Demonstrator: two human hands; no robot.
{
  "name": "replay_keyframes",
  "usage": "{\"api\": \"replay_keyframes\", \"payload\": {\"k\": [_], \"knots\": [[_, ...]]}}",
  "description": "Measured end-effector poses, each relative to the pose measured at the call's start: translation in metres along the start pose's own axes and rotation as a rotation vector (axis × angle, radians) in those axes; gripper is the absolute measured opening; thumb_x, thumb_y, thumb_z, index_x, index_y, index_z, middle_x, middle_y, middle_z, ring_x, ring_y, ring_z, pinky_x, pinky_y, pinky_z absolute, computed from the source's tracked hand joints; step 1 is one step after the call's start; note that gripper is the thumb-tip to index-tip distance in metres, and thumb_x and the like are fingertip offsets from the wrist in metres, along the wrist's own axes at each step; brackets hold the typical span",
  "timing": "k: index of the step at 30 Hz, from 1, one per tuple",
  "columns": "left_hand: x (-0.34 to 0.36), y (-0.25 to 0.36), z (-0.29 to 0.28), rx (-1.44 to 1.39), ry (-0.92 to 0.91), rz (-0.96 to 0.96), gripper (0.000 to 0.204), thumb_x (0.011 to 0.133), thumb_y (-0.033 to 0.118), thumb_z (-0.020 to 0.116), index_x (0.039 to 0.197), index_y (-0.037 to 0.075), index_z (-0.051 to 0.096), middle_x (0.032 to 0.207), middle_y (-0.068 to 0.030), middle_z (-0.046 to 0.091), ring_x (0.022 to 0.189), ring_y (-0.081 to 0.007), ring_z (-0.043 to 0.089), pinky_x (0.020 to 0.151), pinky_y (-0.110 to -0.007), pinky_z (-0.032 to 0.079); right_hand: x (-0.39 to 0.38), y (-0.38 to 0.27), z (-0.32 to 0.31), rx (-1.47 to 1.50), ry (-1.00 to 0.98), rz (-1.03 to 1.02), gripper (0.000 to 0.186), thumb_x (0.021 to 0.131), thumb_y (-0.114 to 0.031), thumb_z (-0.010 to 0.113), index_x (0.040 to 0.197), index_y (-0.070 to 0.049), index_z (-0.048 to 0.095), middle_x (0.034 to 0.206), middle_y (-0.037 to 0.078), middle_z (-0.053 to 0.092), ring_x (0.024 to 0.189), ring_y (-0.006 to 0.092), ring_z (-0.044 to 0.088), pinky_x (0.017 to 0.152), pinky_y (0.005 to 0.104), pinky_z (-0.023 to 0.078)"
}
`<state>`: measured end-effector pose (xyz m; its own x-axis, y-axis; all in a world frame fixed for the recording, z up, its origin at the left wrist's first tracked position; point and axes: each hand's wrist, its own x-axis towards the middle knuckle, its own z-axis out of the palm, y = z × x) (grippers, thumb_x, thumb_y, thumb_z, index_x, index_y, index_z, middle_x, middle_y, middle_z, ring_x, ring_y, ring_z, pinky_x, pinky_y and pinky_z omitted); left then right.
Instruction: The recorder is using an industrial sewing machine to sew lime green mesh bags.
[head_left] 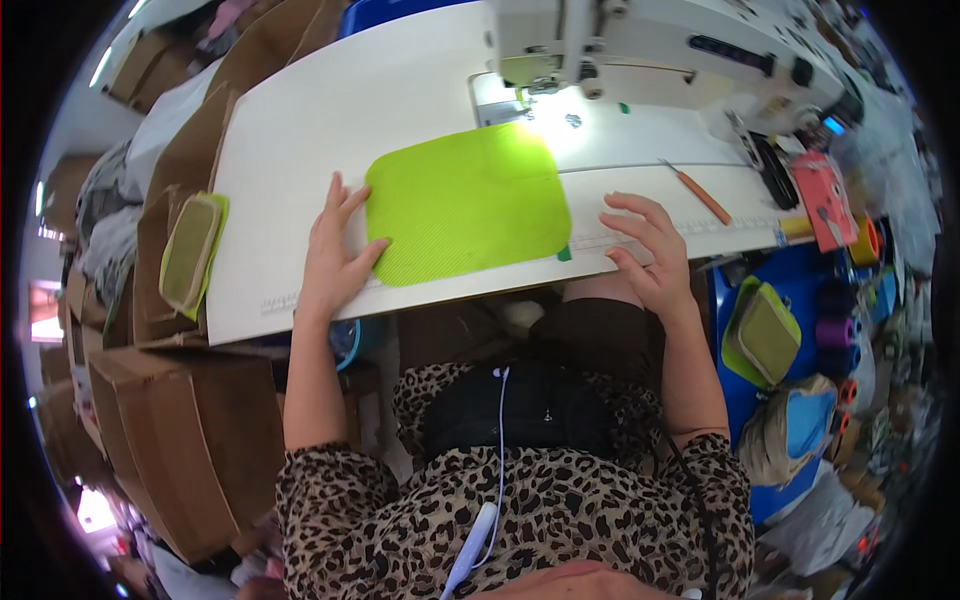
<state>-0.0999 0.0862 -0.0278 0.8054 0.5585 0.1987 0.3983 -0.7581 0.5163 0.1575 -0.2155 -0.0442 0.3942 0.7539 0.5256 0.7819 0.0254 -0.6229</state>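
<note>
A bright lime-green textured sheet with rounded corners (pixel 460 210) lies flat on the white sewing table (pixel 300 110), just in front of the sewing machine (pixel 640 40) and its lit needle area. My left hand (pixel 340 245) rests at the sheet's left edge, fingers apart, thumb touching its lower-left part. My right hand (pixel 645 245) is held right of the sheet, apart from it, with fingers spread and slightly bent, holding nothing. A small green tab (pixel 564 253) shows below the sheet's lower-right corner. An orange-handled pointed tool (pixel 700 195) lies beyond my right hand.
Green-and-khaki pieces sit at the left (pixel 190 255) and on a blue surface at the right (pixel 760 335). Black scissors (pixel 775 175), a pink object (pixel 825 200) and thread spools (pixel 835 333) are at the right. Cardboard boxes (pixel 180 450) stand left of my legs.
</note>
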Motion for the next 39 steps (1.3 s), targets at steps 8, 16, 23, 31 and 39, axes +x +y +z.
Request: {"api": "replay_keyframes", "payload": {"k": [8,16,23,31,39], "knots": [[-0.006,-0.009,-0.006,-0.159,-0.019,0.033,0.063,0.080,0.004,0.066,0.140,0.007,0.046,0.158,-0.0171,0.021,0.142,-0.0331,0.030,0.116,-0.043,0.024,-0.130,0.068,-0.089,-0.390,0.674,0.394,0.014,0.090,-0.005,0.060,0.102,0.000,0.065,0.097,0.013,0.066,0.091,0.0243,0.063,0.083,0.0301,0.048],[-0.003,-0.021,-0.004,-0.141,-0.020,0.009,0.067,0.079,0.003,0.064,0.142,0.005,0.041,0.155,-0.0183,0.027,0.145,-0.0324,0.024,0.117,-0.043,0.021,-0.296,0.172,-0.195,-0.813,0.573,1.218,0.094,0.077,-0.051,0.074,0.141,0.007,0.036,0.142,0.030,0.041,0.132,0.0410,0.042,0.109,0.0418,0.035],[0.004,-0.014,0.003,-0.007,-0.052,0.057,0.072,0.078,0.012,0.070,0.144,0.011,0.039,0.150,-0.0166,0.037,0.138,-0.0341,0.035,0.116,-0.044,0.024,-0.353,0.215,-0.215,-0.739,0.509,1.392,0.112,0.067,-0.046,0.085,0.147,0.005,0.025,0.140,0.031,0.043,0.129,0.0405,0.045,0.107,0.0427,0.037],[-0.006,-0.012,-0.008,-0.007,-0.036,-0.036,0.084,0.080,0.017,0.068,0.151,0.013,0.024,0.138,-0.0031,0.055,0.134,-0.0285,0.040,0.119,-0.044,0.018,-0.339,0.215,-0.198,-0.808,0.678,1.284,0.078,0.078,-0.019,0.079,0.141,0.002,0.038,0.135,0.026,0.050,0.123,0.0390,0.051,0.103,0.0418,0.041],[0.001,-0.008,-0.006,-0.019,-0.062,-0.049,0.086,0.080,0.018,0.069,0.152,0.012,0.022,0.139,-0.0018,0.054,0.135,-0.0297,0.038,0.119,-0.043,0.019,-0.268,0.124,-0.235,-0.479,0.822,0.859,0.042,0.087,-0.017,0.072,0.121,0.004,0.057,0.112,0.013,0.065,0.099,0.0234,0.061,0.088,0.0344,0.046]]}}
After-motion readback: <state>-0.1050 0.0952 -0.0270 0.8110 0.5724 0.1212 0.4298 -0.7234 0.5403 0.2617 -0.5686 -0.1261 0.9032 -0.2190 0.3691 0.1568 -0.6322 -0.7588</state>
